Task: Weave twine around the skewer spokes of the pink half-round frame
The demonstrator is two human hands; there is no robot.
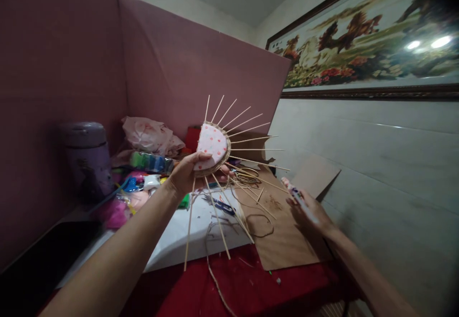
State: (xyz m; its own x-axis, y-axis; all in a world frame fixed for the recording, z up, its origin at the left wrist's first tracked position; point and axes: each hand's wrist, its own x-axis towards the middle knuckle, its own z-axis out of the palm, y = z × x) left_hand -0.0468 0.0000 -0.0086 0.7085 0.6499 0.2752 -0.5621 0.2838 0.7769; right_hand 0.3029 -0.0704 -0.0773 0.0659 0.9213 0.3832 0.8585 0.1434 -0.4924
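My left hand (191, 171) grips a half-round woven piece (214, 146) by its lower left part, thumb on top and fingers underneath. The piece is covered in white cloth with red dots and has a twisted cord rim. Thin wooden sticks (247, 141) fan out from its curved edge. Off to the right, my right hand (311, 209) is closed around a pale, slim glue gun (303, 204), its tip pointing up and left, apart from the woven piece. A cord strand (215, 276) trails down over the table's front edge.
Brown cardboard (283, 245) carries loose sticks and coiled cord (247, 176). Thread snips (224, 207) lie on white paper (172, 240). Bagged coloured material (114, 212) and a lilac flask (88, 164) stand left. A red cloth (201, 283) covers the table; a tiled wall (394, 164) rises right.
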